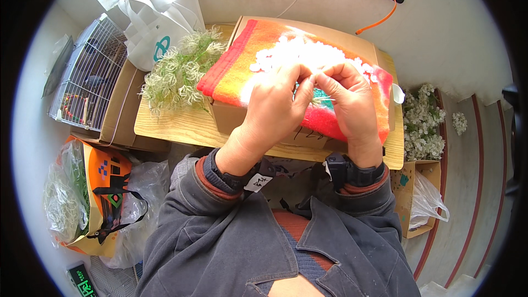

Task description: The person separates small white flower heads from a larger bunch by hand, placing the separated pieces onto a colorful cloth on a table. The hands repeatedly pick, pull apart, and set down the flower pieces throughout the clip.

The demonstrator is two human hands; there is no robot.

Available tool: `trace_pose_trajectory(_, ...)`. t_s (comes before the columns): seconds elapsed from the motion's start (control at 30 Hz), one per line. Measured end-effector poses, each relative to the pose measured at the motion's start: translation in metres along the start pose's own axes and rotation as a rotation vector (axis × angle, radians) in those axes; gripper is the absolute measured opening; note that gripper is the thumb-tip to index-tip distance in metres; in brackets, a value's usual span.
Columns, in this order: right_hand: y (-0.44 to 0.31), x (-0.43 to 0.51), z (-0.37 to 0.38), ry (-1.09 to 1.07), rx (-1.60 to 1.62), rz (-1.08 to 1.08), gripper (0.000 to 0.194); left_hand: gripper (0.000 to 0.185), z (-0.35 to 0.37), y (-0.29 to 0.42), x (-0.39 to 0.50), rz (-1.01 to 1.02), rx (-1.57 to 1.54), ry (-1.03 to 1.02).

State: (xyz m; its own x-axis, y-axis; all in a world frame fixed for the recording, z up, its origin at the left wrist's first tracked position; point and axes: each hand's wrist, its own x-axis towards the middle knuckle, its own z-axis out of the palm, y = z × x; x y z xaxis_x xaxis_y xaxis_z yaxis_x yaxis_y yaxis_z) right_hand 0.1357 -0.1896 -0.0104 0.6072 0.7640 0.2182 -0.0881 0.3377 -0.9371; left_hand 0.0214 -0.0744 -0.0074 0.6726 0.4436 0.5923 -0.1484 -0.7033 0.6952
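Note:
My left hand (pixel 276 99) and my right hand (pixel 352 99) meet above the folded towel (pixel 235 72), fingertips pinched together. Between them is a small artificial flower sprig (pixel 319 100), its thin green-white strands showing below the thumbs. The join at the fingertips is mostly hidden by the fingers. Just beyond the hands lies a heap of white artificial petals (pixel 305 49), washed out by sunlight. The red and orange towel covers the top of a cardboard box (pixel 231 117). Left of it, a bunch of pale green artificial stems (pixel 181 70) rests on the wooden table (pixel 173 128).
A wire birdcage (pixel 90 78) and a white tote bag (pixel 165 24) stand at the left. Below are an orange paper bag (pixel 105 198) and plastic bags. White flower clusters (pixel 425 119) and an open carton (pixel 416 198) sit by the stairs (pixel 462 185). An orange cable (pixel 381 20) hangs from the sill.

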Motion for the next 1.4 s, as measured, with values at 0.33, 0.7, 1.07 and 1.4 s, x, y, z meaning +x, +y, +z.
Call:
trace_pose_trajectory(0.33,-0.002,-0.002,0.009,0.135,-0.505,-0.210,0.006,0.008,0.006,-0.006,0.000,-0.085,-0.137,-0.018)
trace_pose_trajectory(0.7,0.008,-0.002,0.015,0.155,-0.930,-0.635,0.008,0.011,-0.002,-0.002,0.004,-0.167,-0.075,-0.028)
trace_pose_trajectory(1.07,0.012,-0.004,0.021,0.156,-0.990,-0.754,0.011,0.018,-0.011,-0.002,0.007,-0.324,-0.097,-0.149)
trace_pose_trajectory(1.4,0.004,-0.004,0.017,0.260,-0.684,-0.388,0.008,0.008,-0.006,-0.002,0.006,-0.039,-0.135,-0.082)
